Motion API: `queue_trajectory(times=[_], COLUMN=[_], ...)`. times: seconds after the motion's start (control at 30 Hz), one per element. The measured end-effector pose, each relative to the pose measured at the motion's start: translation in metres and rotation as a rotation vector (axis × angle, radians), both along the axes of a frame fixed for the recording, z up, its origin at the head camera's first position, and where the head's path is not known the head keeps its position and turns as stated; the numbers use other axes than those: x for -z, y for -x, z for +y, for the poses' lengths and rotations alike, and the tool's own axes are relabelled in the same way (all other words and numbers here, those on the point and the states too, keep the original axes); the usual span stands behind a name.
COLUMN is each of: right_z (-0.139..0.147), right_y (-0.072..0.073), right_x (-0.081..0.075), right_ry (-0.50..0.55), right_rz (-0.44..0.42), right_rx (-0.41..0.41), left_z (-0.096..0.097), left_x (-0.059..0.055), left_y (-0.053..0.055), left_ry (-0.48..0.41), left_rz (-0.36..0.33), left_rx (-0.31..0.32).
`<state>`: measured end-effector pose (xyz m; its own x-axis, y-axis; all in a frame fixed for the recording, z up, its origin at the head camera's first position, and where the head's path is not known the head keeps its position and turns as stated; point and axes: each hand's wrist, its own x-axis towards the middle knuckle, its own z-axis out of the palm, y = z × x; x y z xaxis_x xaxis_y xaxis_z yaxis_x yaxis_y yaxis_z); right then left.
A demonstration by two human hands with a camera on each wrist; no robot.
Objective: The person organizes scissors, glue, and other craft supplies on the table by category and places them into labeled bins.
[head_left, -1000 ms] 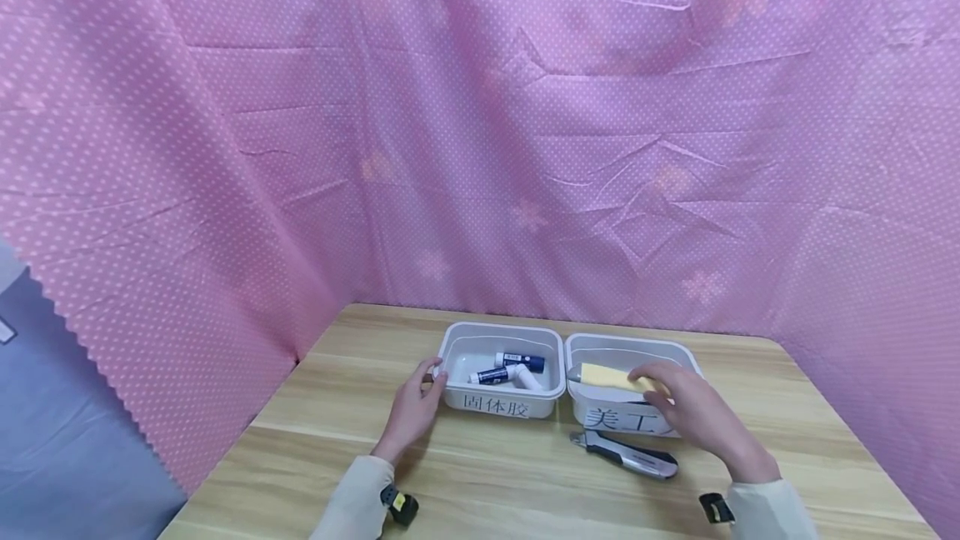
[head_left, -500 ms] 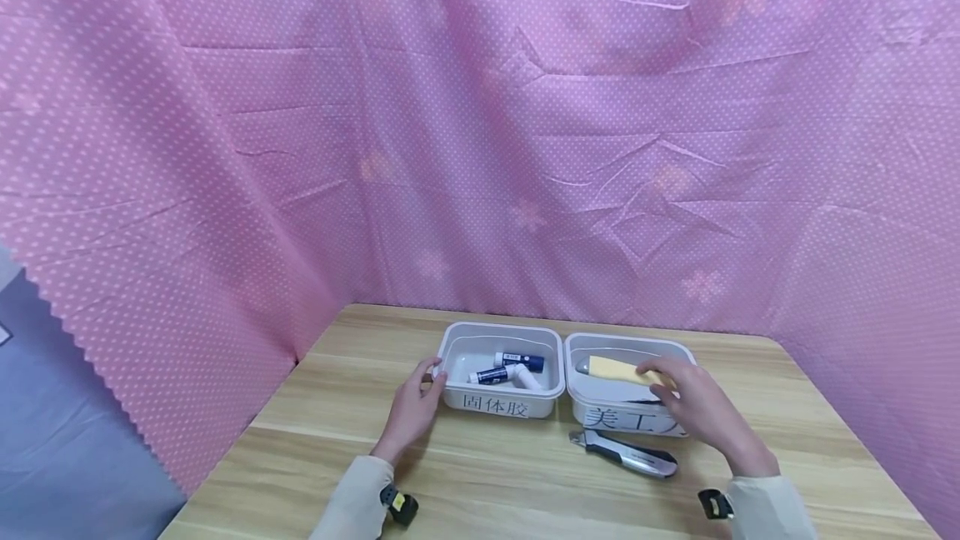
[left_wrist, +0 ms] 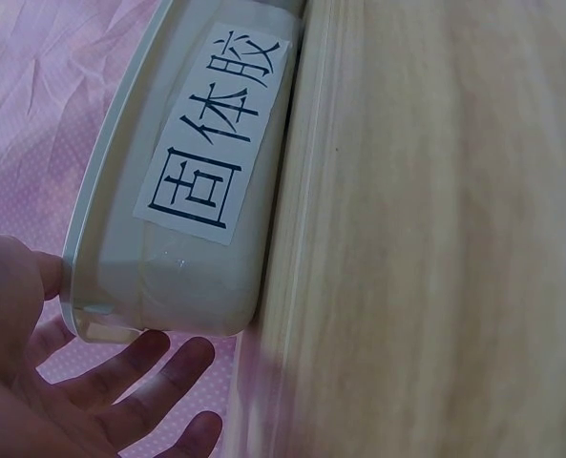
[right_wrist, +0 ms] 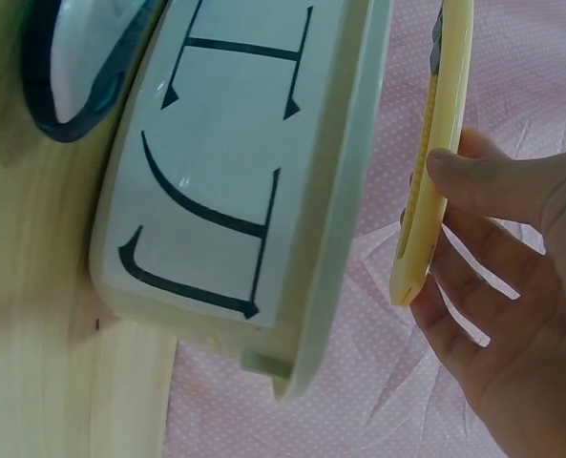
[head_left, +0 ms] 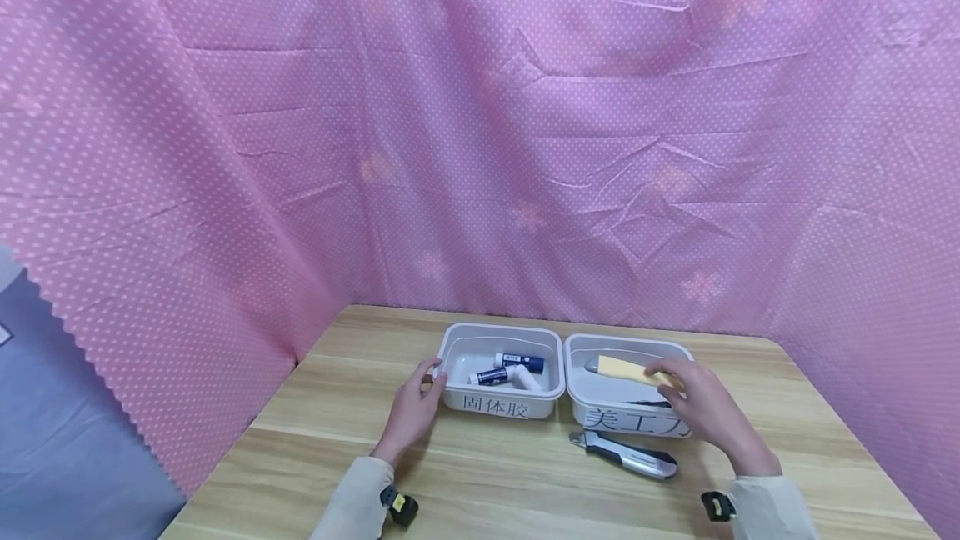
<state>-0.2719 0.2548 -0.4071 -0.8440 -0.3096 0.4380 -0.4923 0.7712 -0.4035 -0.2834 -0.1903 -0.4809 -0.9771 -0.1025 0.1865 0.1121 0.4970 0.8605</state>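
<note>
My right hand (head_left: 697, 402) pinches a yellow utility knife (right_wrist: 445, 143) with a grey tip between thumb and fingers. The knife is over the right white box (head_left: 573, 382), its grey end pointing left. Inside that box, near its front wall, a dark thin object (head_left: 647, 403) partly shows. At the left white box (left_wrist: 206, 286), my left hand (head_left: 410, 407) touches the left end near the rim, its fingers loosely extended. Several glue sticks (head_left: 521, 362) lie in this box, some blue and white. A grey and black utility knife (head_left: 633, 454) lies on the table before the right box.
Both boxes stand side by side on the wooden table (head_left: 510, 490), with printed paper labels (left_wrist: 216, 134) on their fronts. A pink dotted curtain (head_left: 525, 148) hangs behind and around the table.
My right hand has shifted slightly to the right with the yellow utility knife, uncovering more of the right box's label. My left hand and the boxes stay in place.
</note>
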Motion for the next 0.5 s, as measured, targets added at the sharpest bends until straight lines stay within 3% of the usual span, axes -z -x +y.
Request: queue_trajectory(times=[0.5], right_z=[0.0008], right_y=[0.0030], right_x=[0.0105], right_ry=[-0.003], right_rz=[-0.053], right_rx=[0.024], left_z=[-0.0003], left_x=[0.0005], left_y=[0.0004], left_ry=[-0.001], left_rz=[0.006], left_rx=[-0.004])
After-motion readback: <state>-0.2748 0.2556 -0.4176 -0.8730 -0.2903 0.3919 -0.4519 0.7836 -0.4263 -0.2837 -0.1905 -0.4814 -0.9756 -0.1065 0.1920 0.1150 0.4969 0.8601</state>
